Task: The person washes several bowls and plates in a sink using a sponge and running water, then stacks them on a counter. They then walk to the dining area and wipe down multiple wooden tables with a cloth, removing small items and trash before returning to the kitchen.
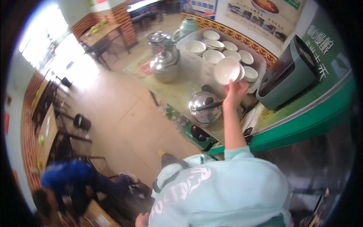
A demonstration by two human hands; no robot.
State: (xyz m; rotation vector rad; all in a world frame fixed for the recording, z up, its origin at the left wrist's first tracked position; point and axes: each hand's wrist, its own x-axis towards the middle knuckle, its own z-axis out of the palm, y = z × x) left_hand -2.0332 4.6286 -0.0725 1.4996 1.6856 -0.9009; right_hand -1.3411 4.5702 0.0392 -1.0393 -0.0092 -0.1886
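My right hand [236, 91] grips a white bowl [227, 70] by its lower rim and holds it tilted, inside facing up towards me. Another white bowl [241, 72] shows just behind it; whether my fingers hold that one too is unclear. Beneath and beyond them, several white bowls [213, 56], some stacked, sit in a translucent plastic tub [195, 66]. A lidded metal kettle [204, 110] with a black handle stands just left of my right forearm. At the bottom edge, my left hand [141, 220] is partly cut off beside my light-blue shirt, and its grip is hidden.
Left of the tub stand metal pots [165, 66] and a pale green jug [187, 27]. A grey-green plastic appliance [289, 76] is at the right. Bottles and a green crate [195, 134] are below the counter. A person in blue [68, 177] bends by a table at lower left.
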